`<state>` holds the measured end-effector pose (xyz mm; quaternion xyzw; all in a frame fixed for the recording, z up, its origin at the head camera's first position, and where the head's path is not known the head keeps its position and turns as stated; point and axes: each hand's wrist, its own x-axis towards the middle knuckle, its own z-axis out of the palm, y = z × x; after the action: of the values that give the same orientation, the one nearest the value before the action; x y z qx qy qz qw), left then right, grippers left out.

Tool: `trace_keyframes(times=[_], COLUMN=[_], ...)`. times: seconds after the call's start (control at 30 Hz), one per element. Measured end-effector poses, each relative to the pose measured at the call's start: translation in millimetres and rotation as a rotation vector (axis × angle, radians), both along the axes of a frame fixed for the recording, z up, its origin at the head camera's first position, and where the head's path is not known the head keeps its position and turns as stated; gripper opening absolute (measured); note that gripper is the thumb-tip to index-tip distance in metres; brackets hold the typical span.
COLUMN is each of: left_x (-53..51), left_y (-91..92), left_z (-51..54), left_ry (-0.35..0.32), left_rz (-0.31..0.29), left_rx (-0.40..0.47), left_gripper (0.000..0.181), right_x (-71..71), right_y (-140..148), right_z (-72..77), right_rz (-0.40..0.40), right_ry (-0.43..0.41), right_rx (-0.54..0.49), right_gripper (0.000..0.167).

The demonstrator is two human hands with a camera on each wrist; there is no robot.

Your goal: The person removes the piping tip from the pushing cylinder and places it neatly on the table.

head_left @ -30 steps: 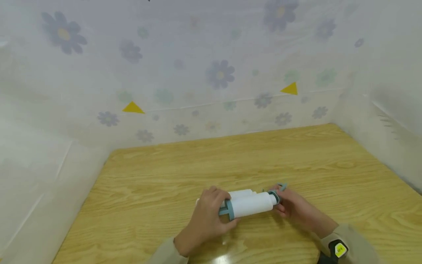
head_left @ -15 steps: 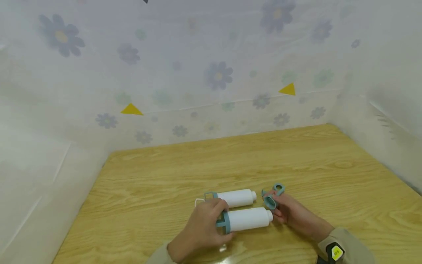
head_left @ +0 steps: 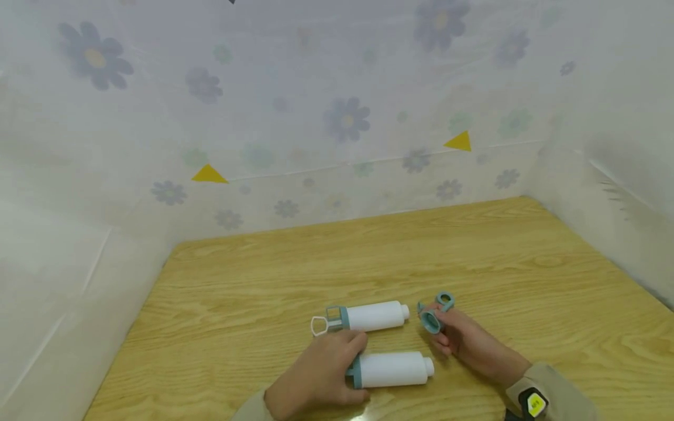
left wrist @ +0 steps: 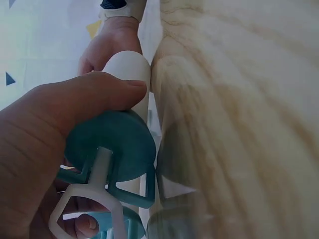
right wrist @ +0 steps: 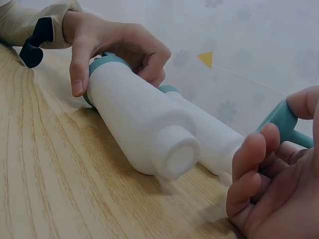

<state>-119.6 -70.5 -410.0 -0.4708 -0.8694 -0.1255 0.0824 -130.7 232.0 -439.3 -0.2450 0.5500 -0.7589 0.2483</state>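
A white syringe-like cylinder (head_left: pixel 395 369) with a short nozzle lies nearer me on the wooden table (head_left: pixel 253 275). My left hand (head_left: pixel 323 365) grips its teal collar, thumb on one side and fingers on the other. In the left wrist view, a white pull ring (left wrist: pixel 87 191) and teal loops stick out behind that collar. Beyond it lies a second cylinder (head_left: pixel 375 316) of the same shape, its ring end pointing left. To the right, my right hand (head_left: pixel 468 339) pinches a teal cup-shaped piece (head_left: pixel 432 321) with a ring on it. That piece is apart from both nozzles.
White sheeting printed with flowers (head_left: pixel 347 120) rises behind the table and along both sides. Yellow triangles (head_left: pixel 460 141) mark the back sheet. A dark band (head_left: pixel 533 403) sits on my right sleeve.
The near cylinder has come away from the teal cup-shaped piece and moved down towards me with my left hand. The second cylinder, partly hidden before, now shows fully. The right hand has hardly moved.
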Motion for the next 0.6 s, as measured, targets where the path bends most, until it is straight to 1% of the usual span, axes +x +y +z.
trace_keyframes(times=[0.03,0.17,0.3,0.37,0.43,0.5,0.6], left_x=[-0.2,-0.5,0.6,1.0,0.9,0.6,-0.8], left_y=[-0.1,0.2,0.4,0.8,1.8,3.5,9.7], left_z=[-0.3,-0.9,0.7,1.8,3.0,3.6,5.3], left_ry=[-0.013,-0.033,-0.073,-0.089,-0.098,-0.071,0.0], left_rz=[-0.001,0.008,0.038,0.048,0.05,0.046,0.038], left_rx=[-0.006,-0.032,-0.066,-0.062,-0.04,0.007,0.069], left_gripper=[0.054,0.053,0.055,0.06,0.066,0.069,0.061], right_x=[0.0,-0.1,0.5,1.1,1.6,1.7,1.6], right_y=[-0.1,-0.9,-0.6,-0.5,-0.2,-0.1,-0.5], right_z=[-0.6,-2.5,-2.9,-2.0,-1.5,-1.1,-1.7], right_rz=[0.003,0.007,0.01,0.011,0.011,0.004,-0.011], right_ry=[0.004,0.011,0.007,0.004,0.004,0.002,0.002], right_rx=[-0.01,-0.022,-0.022,-0.021,-0.021,-0.011,0.007], right_gripper=[0.038,0.038,0.037,0.037,0.038,0.037,0.036])
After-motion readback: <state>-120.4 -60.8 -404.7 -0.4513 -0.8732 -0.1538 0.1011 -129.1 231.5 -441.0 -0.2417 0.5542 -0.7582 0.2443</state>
